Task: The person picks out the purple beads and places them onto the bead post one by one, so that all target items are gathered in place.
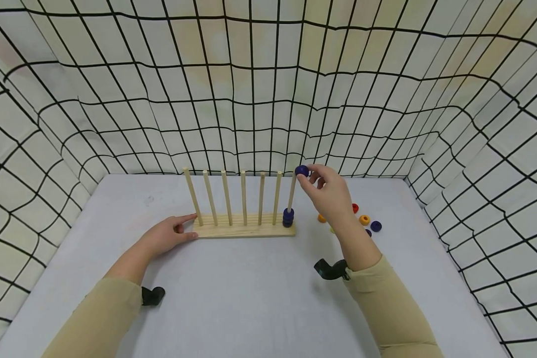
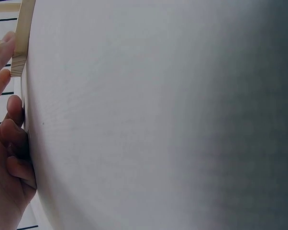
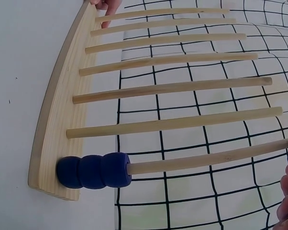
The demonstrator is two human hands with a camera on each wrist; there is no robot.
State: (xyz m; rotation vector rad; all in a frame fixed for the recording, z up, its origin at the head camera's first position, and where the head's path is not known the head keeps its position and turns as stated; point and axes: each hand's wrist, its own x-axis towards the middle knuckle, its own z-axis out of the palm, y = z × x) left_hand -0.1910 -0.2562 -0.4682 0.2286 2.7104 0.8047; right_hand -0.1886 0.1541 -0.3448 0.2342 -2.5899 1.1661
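Observation:
A wooden peg rack (image 1: 246,231) with a row of upright dowels stands on the table. My left hand (image 1: 166,235) grips its left end, thumb at the front edge and index finger at the back. Between thumb and fingertips, my right hand (image 1: 333,196) pinches a dark blue bead (image 1: 302,170) right at the top of the rightmost dowel (image 3: 206,159). Three blue beads (image 3: 92,171) sit stacked at that dowel's foot. The other dowels carry none. In the right wrist view the pinched bead shows only partly, at the right edge.
Loose beads lie to the right of the rack, partly hidden by my right forearm: a red one (image 1: 355,208), orange ones (image 1: 364,220), a blue one (image 1: 376,226) and others. Black netting (image 1: 250,102) over white walls encloses the table's back and sides.

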